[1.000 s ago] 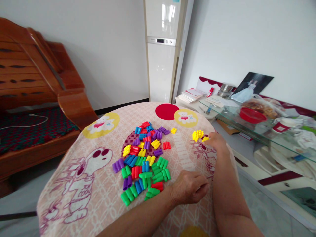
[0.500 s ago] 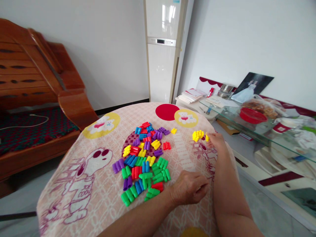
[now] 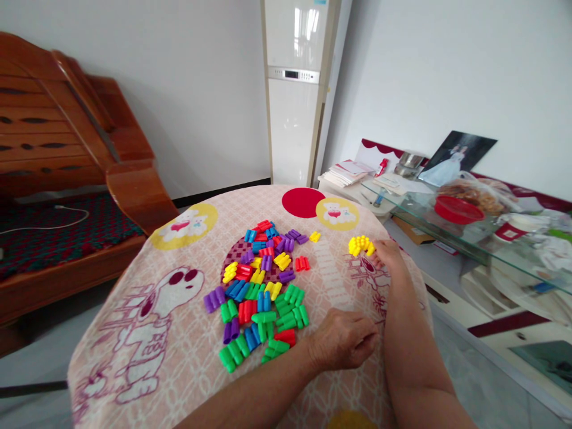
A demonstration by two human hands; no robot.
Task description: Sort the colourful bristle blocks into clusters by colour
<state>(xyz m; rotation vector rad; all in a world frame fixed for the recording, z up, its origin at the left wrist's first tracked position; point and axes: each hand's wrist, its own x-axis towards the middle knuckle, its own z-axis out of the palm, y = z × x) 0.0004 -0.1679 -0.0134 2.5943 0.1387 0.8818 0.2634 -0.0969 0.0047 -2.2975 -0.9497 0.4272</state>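
My left hand point(image 3: 346, 339) rests on the cloth in a loose fist, with no block showing in it. Farther out, my right hand point(image 3: 388, 255) has its fingers pressed together at the right end of a small group of yellow building blocks point(image 3: 360, 245). Its fingertips pinch the yellow block point(image 3: 370, 247) at that end, which touches the others; part of it is hidden. To the left of both hands lies a spread of loose blocks, among them green blocks point(image 3: 292, 310), purple blocks point(image 3: 214, 299) and a red block point(image 3: 302, 263). A lone yellow block point(image 3: 315, 236) lies at the far side.
A patterned pink cloth point(image 3: 179, 333) covers the round table. Along the right stands a glass-topped cabinet point(image 3: 415, 208) with a red bowl point(image 3: 459, 210), papers and a photo point(image 3: 458, 156). A wooden bench point(image 3: 129, 173) is at left, and a tall white air conditioner point(image 3: 292, 119) at the back.
The yellow block in my right hand has moved left and now meets the yellow group; a gap separated them before. My left hand stays put.
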